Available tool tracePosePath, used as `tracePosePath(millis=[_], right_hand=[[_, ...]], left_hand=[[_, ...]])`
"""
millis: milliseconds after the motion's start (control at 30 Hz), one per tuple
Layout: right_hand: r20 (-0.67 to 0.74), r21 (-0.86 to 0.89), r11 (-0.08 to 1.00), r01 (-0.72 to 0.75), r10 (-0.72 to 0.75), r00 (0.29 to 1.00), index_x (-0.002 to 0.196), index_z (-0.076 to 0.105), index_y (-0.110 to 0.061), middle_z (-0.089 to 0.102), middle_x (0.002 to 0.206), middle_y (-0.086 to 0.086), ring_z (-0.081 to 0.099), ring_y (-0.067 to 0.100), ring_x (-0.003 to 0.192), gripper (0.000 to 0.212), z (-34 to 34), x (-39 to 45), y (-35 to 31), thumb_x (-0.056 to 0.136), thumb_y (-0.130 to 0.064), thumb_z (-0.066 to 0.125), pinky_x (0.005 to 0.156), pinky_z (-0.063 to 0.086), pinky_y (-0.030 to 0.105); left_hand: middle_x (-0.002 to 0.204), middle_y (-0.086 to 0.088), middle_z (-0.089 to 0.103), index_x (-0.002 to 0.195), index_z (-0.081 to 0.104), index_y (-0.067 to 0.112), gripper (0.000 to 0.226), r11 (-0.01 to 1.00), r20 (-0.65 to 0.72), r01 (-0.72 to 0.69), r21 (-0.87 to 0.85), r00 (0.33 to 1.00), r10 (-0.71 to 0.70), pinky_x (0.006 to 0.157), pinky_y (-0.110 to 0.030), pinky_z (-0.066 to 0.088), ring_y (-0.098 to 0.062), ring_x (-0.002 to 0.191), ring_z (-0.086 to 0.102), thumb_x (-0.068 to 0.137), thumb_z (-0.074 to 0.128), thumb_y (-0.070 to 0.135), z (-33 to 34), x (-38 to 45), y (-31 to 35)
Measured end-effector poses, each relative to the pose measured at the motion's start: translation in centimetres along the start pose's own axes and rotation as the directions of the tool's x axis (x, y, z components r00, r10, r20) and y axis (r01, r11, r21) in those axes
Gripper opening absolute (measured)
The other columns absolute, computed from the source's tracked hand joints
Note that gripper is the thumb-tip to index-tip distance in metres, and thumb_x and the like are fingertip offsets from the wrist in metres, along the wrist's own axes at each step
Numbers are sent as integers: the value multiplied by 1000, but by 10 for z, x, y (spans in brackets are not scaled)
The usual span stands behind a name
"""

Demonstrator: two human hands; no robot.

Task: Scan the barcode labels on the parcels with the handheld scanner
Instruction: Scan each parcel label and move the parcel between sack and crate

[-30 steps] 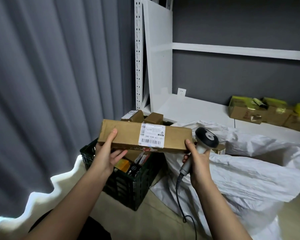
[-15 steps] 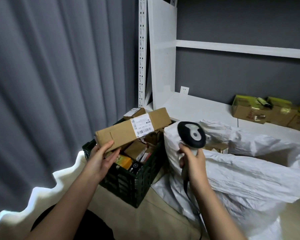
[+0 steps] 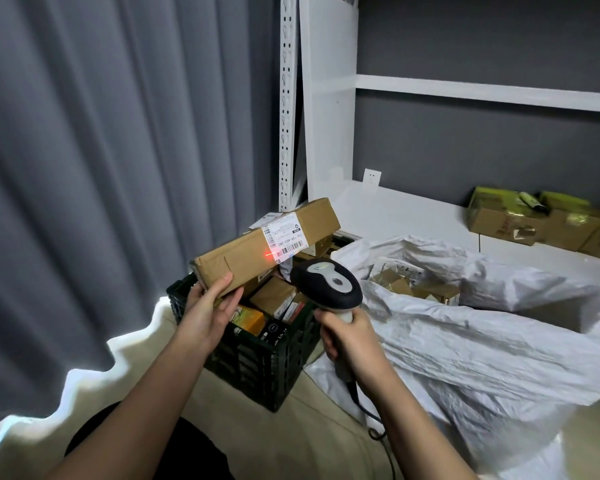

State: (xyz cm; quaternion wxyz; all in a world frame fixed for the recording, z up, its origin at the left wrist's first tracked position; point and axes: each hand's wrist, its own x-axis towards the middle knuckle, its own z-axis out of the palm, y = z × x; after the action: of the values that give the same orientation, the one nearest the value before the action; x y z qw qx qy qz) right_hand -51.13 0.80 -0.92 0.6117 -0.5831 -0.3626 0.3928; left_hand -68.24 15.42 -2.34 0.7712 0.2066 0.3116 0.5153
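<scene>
I judge the long parcel (image 3: 257,249), gripped at its near end by my left hand (image 3: 208,308) above the crate (image 3: 257,362), stiff and light, while my right hand (image 3: 349,336) clenches the scanner (image 3: 326,284).

Brown parcel (image 3: 267,245) w/ white label (image 3: 284,236), black/grey scanner (image 3: 326,284).

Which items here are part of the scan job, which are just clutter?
In play: long parcel, its barcode label, scanner, left hand, right hand, crate of parcels.
Lying about: white sack, yellow-taped boxes, curtain.
</scene>
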Motion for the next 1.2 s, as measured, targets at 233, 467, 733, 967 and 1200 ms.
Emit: tracePosePath(millis=[233, 467, 733, 967, 1200], right_hand=[[-65, -47, 999, 2, -6, 998, 76, 51, -11, 46, 49, 0, 38, 10, 39, 19, -4, -1, -5, 88, -5, 64, 42, 31, 22], [-84, -81, 997, 5, -12, 996, 78, 54, -10, 45, 52, 4, 38, 14, 45, 14, -9, 2, -4, 86, -6, 64, 45, 30, 26], [-69, -91, 996, 21, -27, 997, 79, 55, -12, 47, 49, -1, 40, 13, 44, 14, -9, 3, -1, 80, -15, 69, 45, 31, 27], [-69, -74, 997, 10, -15, 997, 79, 54, -12, 46, 50, 3, 39, 15, 43, 15, -8, 2, -4, 83, -12, 68, 44, 31, 26], [-100, -1, 1000, -4, 4, 995, 99, 56, -13, 46, 50, 0, 38, 10, 39, 15, -18, 1, -13, 89, -12, 66, 41, 31, 21]], left_hand=[[132, -14, 57, 136, 45, 9, 54, 1000, -18, 1, -2, 1000, -1, 88, -35, 53, -31, 117, 59, 85, 64, 4, 2, 2, 0], [132, -14, 57, 134, 47, 8, 51, 1000, -33, 1, 3, 999, 0, 88, -36, 53, -32, 116, 59, 86, 64, 4, 3, 4, 0], [131, -13, 57, 132, 49, 9, 47, 1000, -28, 8, 3, 1000, -7, 92, -37, 51, -31, 117, 58, 87, 62, 4, 6, 3, 0], [132, -14, 57, 131, 49, 10, 48, 1000, -28, 19, 1, 999, -19, 90, -36, 52, -31, 116, 59, 86, 64, 5, 6, 3, -2], [130, -14, 58, 131, 48, 11, 61, 998, -24, 57, 2, 998, -57, 77, -32, 60, -32, 113, 61, 75, 71, 8, 15, 8, -3]])
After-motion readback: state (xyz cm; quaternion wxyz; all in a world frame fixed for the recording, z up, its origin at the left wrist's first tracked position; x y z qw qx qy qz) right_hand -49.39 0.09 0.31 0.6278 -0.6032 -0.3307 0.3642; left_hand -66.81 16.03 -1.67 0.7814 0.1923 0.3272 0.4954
